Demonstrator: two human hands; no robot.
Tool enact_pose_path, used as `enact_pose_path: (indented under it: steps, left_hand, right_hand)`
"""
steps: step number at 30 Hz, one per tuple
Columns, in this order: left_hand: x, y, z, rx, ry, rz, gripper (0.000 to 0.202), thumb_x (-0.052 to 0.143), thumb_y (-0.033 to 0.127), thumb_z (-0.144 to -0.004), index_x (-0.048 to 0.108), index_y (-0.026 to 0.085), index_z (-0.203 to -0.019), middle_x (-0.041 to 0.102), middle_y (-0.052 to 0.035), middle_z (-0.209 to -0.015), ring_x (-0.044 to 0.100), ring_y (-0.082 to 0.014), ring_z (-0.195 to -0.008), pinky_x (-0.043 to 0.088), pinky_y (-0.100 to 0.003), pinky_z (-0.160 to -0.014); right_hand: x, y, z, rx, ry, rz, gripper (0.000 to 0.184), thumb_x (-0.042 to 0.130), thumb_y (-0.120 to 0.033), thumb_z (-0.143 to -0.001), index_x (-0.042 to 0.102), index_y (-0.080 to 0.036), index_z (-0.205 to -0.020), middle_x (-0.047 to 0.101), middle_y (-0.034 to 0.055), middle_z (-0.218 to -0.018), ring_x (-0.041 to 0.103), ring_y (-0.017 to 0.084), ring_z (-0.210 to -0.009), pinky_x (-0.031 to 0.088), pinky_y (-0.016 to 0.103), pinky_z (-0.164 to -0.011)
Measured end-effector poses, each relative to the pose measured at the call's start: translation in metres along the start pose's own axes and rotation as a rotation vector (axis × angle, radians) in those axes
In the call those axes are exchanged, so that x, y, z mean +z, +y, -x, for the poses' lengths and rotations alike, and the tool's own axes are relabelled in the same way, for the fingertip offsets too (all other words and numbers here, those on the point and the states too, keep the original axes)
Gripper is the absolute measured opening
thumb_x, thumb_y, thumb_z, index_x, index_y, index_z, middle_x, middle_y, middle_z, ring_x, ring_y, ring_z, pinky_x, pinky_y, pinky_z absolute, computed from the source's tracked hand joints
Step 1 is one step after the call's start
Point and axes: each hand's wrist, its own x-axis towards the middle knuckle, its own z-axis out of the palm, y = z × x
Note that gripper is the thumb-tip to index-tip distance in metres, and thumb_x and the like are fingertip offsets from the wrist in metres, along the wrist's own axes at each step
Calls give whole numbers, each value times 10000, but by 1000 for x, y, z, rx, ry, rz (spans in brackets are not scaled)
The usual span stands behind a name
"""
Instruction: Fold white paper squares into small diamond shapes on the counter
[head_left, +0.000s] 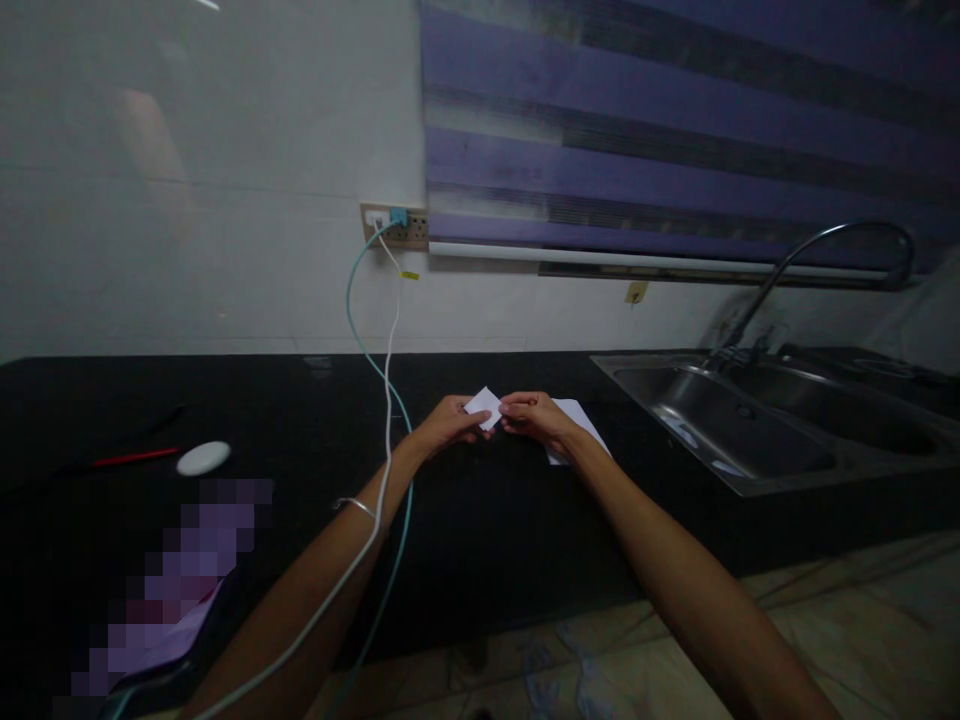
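A small white piece of paper, turned so that one corner points up, is held above the black countertop. My left hand grips it from the left, thumb lying on its face. From the other side, my right hand pinches its right corner between thumb and fingertips. White sheets of paper lie on the counter behind my right hand and wrist, partly hidden by them. Whether the small paper is folded cannot be made out.
A steel double sink with a curved faucet is at right. White and teal cables hang from a wall outlet across my left forearm. A white oval object, a red stick and a blurred-out device lie left.
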Motion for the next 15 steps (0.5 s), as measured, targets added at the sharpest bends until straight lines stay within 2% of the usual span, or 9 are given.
enact_pose_path:
  steps: [7,11,15]
  left_hand:
    - [1,3,0,24,-22,-22,327,692,351,-772,662,68,-931,698,-95,-740,622,-114,-589,413,-176,-482]
    - [3,8,2,43,-64,-54,300,704,343,-755,676,64,-862,688,-81,-692,583,-95,-524,380,-178,-463]
    - [4,12,4,43,-94,-77,304,701,351,-752,684,61,-843,683,-81,-665,585,-103,-522,369,-183,-461]
  right_hand:
    - [3,3,-3,-48,69,51,198,788,-237,-626,692,-149,-774,659,31,-708,592,110,-601,494,264,-629]
    - [3,6,-3,-101,-2,150,225,771,-343,-657,703,-159,-766,648,18,-660,540,99,-548,420,243,-550]
    - [2,9,-4,-191,35,295,294,755,-437,-662,705,-153,-720,613,6,-561,486,100,-494,326,239,-495]
